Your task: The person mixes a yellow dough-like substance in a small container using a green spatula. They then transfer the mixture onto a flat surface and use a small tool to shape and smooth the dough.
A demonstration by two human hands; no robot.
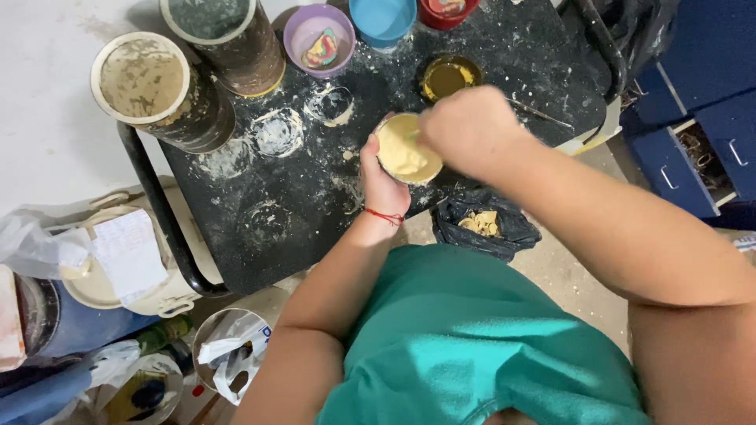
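The left hand (382, 182) grips a small cup of cream-coloured paste (407, 149) from its seven o'clock side, over the near edge of the black spattered table (299, 197). The right hand (470, 126), clenched around a blurred tool, covers the cup's three o'clock rim. Farther, at eleven o'clock, stand a purple bowl (319, 35) and two large tins (157, 90).

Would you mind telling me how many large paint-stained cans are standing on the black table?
2. One large can stands at the far left corner of the black table; the other large can is just right of it, cropped by the top edge. More may be out of frame.
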